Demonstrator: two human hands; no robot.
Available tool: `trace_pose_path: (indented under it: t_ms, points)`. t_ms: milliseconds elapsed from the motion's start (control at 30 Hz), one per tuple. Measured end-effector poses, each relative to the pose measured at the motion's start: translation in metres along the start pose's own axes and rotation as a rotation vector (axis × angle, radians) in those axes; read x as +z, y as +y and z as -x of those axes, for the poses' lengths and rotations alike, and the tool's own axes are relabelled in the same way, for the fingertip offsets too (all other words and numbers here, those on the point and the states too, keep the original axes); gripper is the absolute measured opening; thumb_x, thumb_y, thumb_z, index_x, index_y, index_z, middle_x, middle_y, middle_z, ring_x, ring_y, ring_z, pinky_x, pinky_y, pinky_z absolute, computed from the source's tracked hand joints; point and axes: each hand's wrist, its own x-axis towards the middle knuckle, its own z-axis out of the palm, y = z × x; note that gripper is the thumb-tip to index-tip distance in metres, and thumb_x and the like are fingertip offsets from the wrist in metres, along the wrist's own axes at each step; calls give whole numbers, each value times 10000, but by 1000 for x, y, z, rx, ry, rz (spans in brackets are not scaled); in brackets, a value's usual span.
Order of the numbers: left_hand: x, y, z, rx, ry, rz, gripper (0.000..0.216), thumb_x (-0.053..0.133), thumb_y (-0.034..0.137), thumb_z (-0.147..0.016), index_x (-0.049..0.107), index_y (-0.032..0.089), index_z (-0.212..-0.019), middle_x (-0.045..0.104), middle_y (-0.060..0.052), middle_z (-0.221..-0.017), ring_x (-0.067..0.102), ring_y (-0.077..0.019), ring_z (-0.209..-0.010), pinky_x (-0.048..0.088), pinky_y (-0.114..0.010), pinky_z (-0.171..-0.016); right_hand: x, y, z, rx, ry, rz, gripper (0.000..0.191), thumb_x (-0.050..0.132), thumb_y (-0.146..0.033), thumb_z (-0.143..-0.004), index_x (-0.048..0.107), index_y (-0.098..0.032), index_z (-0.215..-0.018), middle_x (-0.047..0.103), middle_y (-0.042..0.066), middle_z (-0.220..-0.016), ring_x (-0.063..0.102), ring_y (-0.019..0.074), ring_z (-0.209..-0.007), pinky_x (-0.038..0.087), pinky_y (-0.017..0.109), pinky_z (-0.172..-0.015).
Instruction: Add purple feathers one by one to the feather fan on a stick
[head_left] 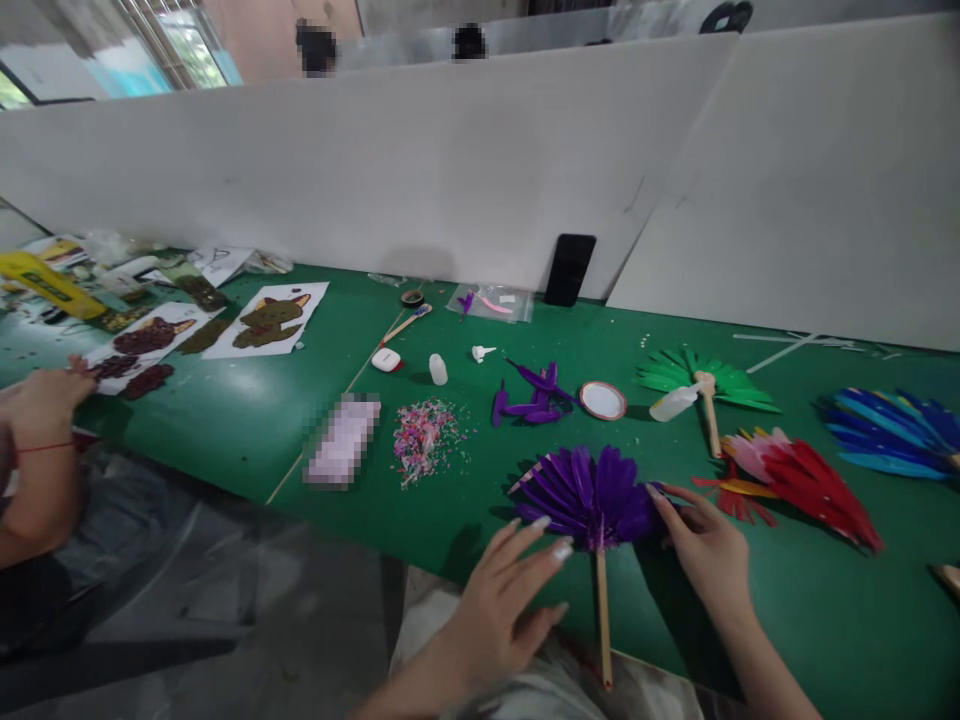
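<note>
Purple feather fan (577, 490) sits at the green table's (480, 500) near edge. Right hand (709, 555) pinches its right side, partly covering feathers. Left hand (502, 590), fingers spread, is beside it; contact indeterminable. Blue fan (900, 430) is cut off right; pixelated rectangle (345, 440) illegible.

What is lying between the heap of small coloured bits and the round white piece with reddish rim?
Several loose purple pieces lie between the coloured bits and the round white piece, as the head view shows.
</note>
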Motion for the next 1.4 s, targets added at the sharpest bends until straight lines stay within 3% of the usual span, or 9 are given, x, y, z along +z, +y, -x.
trace_pose_path:
  t_ms: [67,233,333,433,500,633,867,1133,1400]
  points:
    - [-1,-3,7,-76,40,-42,542,464,177,-922,298,185,-1438,569,-109,-1340,351,-214,-1384,322,-462,-1126,0,-3,1,6,11,16,573,658,-618,-669,691,-126,-961,554,-6,-433,503,158,-388,381,256,-392]
    - [2,-3,6,-78,32,-177,624,473,217,-909,224,206,-1482,587,-89,-1329,400,-239,-1356,298,-474,-1139,-1,-9,4,14,23,28,618,646,-666,-646,693,-128,-947,538,-14,-414,488,154,-388,369,253,-390]
    - [-10,-24,3,-357,276,-421,613,443,247,-934,201,254,-1497,519,-72,-1405,331,-214,-1396,243,-416,-1164,-1,-8,5,8,40,29,643,640,-692,-642,697,-126,-943,544,-11,-416,489,155,-390,360,255,-386]
    - [-37,-62,11,-565,485,-538,617,381,258,-966,115,169,-1515,367,-178,-1493,144,-274,-1455,36,-566,-1156,0,-7,6,-9,60,23,636,625,-699,-664,701,-131,-940,587,7,-462,517,162,-409,368,258,-394]
    - [-56,-87,21,-714,561,-706,635,385,363,-964,155,119,-1503,469,-203,-1417,217,-297,-1434,12,-581,-1144,0,-7,7,-17,72,21,629,614,-701,-678,701,-136,-939,601,13,-485,530,163,-415,376,258,-399]
    - [-80,-114,37,-824,512,-807,635,325,438,-962,285,29,-1445,510,-242,-1366,296,-327,-1397,1,-591,-1133,0,-9,8,-14,79,43,599,609,-686,-697,700,-143,-935,591,6,-482,542,163,-417,386,251,-402]
    - [-83,-119,34,-903,502,-837,665,282,496,-944,381,3,-1379,507,-263,-1357,350,-334,-1367,26,-584,-1133,1,-9,8,-12,90,28,603,612,-685,-694,703,-135,-924,584,8,-475,522,156,-402,378,248,-387]
    - [-84,-118,33,-914,560,-795,684,334,507,-933,289,42,-1432,423,-247,-1433,242,-307,-1422,-16,-569,-1137,1,-8,8,-5,87,14,605,620,-683,-686,695,-134,-930,590,10,-498,532,159,-410,383,249,-389]
    - [-86,-124,34,-898,464,-823,681,317,501,-934,334,4,-1400,478,-263,-1382,283,-324,-1402,13,-559,-1135,1,-9,7,-22,75,38,589,611,-676,-706,692,-138,-932,599,11,-505,544,165,-421,398,257,-409]
